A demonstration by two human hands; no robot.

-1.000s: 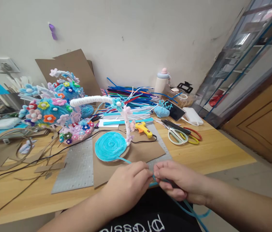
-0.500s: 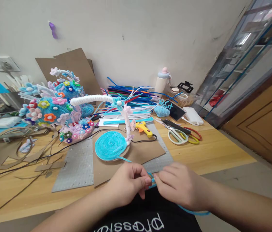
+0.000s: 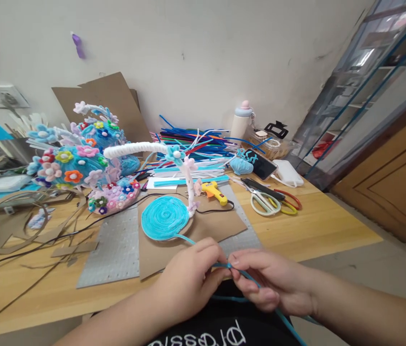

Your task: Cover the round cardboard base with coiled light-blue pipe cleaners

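Your left hand (image 3: 197, 278) and right hand (image 3: 267, 278) meet just past the front edge of the desk (image 3: 318, 221), above your black clothing. The left hand pinches the blue cord (image 3: 186, 239) between thumb and fingers. The right hand has its fingertips closed on the same cord just beside them, at a small darker blue spot that looks like a twist or join; your fingers partly hide it. From there the cord passes under your right hand's fingers and hangs down past its wrist, and another stretch of it loops below both hands.

The cord's other end runs from the near edge of the blue disc (image 3: 166, 217), a flat spiral lying on the card (image 3: 220, 230). The card lies over the grey mat (image 3: 112, 254). A white arch (image 3: 136, 149) with flowers on it rises at the disc's right side and bends over to the left.

Behind the card's right part is the yellow glue gun (image 3: 217, 193), with the scissors (image 3: 265, 204) farther right. The phone (image 3: 262, 166) and bottle (image 3: 241, 127) are beyond, beside the pile of coloured stems (image 3: 195, 144). The flowered pieces (image 3: 80, 163) stand to the left of the arch.
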